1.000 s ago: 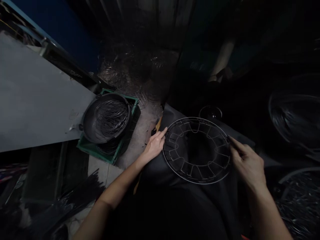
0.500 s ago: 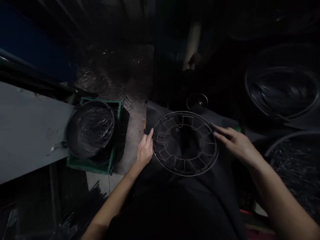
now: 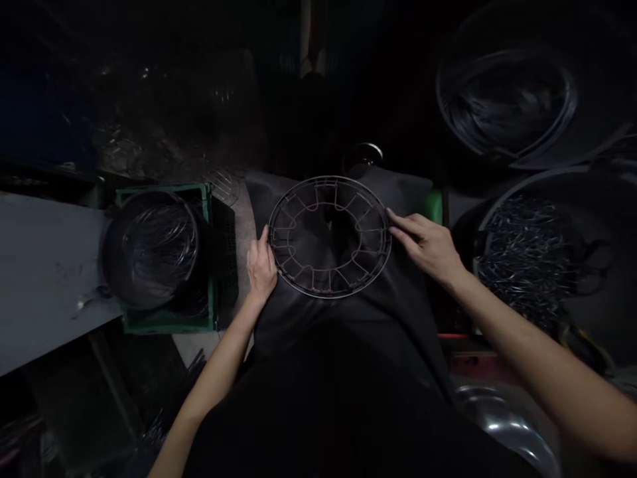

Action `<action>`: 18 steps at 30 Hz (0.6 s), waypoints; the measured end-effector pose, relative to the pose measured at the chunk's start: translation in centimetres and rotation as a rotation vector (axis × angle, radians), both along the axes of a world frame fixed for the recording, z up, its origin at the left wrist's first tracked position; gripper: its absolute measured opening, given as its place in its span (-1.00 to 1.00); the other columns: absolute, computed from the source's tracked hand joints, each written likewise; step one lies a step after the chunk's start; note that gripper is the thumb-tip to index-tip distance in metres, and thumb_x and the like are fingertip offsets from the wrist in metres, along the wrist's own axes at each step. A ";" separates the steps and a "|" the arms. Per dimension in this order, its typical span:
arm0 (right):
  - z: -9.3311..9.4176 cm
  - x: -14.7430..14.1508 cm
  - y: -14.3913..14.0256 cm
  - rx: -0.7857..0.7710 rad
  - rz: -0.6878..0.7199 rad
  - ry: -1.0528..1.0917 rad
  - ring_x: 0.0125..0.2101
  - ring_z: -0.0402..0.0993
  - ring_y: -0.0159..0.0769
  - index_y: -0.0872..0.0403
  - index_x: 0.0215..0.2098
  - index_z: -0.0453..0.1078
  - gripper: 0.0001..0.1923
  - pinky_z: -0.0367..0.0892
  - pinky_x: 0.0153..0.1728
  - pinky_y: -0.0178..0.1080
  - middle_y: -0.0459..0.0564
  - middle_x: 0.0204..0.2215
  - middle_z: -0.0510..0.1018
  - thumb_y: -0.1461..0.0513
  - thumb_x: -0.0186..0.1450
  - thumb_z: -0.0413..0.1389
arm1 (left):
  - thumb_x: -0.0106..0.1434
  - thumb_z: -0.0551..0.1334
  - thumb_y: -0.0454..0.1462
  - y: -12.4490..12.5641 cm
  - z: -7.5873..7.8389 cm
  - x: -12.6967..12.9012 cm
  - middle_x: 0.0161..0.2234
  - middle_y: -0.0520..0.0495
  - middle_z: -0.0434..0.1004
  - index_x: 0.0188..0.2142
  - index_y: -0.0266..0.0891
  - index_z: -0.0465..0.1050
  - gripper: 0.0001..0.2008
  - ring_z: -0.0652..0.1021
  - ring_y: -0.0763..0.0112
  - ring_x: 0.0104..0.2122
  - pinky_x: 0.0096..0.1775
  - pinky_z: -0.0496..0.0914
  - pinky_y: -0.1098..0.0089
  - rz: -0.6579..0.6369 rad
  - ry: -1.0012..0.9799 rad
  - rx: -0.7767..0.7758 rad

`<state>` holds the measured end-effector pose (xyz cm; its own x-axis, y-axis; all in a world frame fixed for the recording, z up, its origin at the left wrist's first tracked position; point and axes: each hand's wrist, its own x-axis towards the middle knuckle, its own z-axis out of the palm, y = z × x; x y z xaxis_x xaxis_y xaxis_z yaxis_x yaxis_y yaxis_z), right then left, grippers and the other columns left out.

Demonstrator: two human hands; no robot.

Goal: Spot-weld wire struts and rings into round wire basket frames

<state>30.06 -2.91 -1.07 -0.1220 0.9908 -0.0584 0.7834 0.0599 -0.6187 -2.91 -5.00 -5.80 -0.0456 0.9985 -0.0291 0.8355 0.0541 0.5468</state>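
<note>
A round wire rack [image 3: 330, 293] lies across my lap, over dark cloth. It has two outer rings, a smaller inner ring and bent wire loops between them. My left hand [image 3: 262, 267] grips its left rim, fingers curled and partly hidden behind the wire. At the right rim, my right hand [image 3: 425, 243] pinches the wire between thumb and fingers. Dark trousers [image 3: 318, 239] show through the gaps in the rack.
To the left, a round dark tub [image 3: 109, 265] of thin wires sits on a green crate [image 3: 212, 299]. Beside it is a grey board [image 3: 44, 265]. At right, a large basin [image 3: 517, 176] holds many short metal pieces, with coiled wire [image 3: 502, 113] behind. A shiny metal bowl [image 3: 502, 425] lies lower right.
My view has swung to the right and down, so the surroundings appear shifted left and the right-hand basin shows more fully. Both hands keep hold of the wire rack.
</note>
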 end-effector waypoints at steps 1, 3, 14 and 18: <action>0.1 0.2 -0.9 0.017 0.014 -0.027 -0.24 0.46 -0.26 0.06 0.09 0.39 -0.57 0.37 -0.12 -0.19 0.05 -0.21 0.52 0.08 0.35 -0.05 | 0.40 -0.20 -0.20 -0.1 0.0 0.0 0.08 -0.28 0.32 0.26 -0.28 0.08 -0.50 0.40 0.22 0.02 0.07 0.28 0.21 0.001 0.007 0.004; 0.4 0.4 -2.5 0.032 0.045 -0.064 -0.22 0.46 -0.25 0.07 0.11 0.37 -0.56 0.38 -0.12 -0.21 0.06 -0.19 0.51 0.08 0.37 -0.08 | 0.40 -0.22 -0.20 -0.2 0.1 0.1 0.12 -0.31 0.28 0.26 -0.31 0.08 -0.49 0.39 0.21 0.03 0.07 0.27 0.21 -0.002 0.023 0.006; 0.1 -2.9 -6.8 -0.116 0.041 -0.271 0.07 0.18 0.28 0.25 0.38 -0.35 0.15 0.16 0.00 0.23 0.42 0.15 0.18 -0.27 0.14 0.02 | 0.41 -0.23 -0.20 -0.1 0.1 0.4 0.08 -0.25 0.31 0.26 -0.23 0.07 -0.51 0.41 0.25 0.00 0.06 0.29 0.20 -0.001 0.060 -0.035; -0.6 -4.0 -7.5 -0.113 0.022 -0.307 0.10 0.12 0.33 0.22 0.37 -0.48 0.10 0.05 0.02 0.32 0.46 0.22 0.04 -0.25 0.21 -0.07 | 0.41 -0.24 -0.21 0.1 0.2 0.4 0.10 -0.29 0.28 0.27 -0.28 0.03 -0.50 0.38 0.17 0.03 0.07 0.26 0.14 -0.018 0.097 -0.053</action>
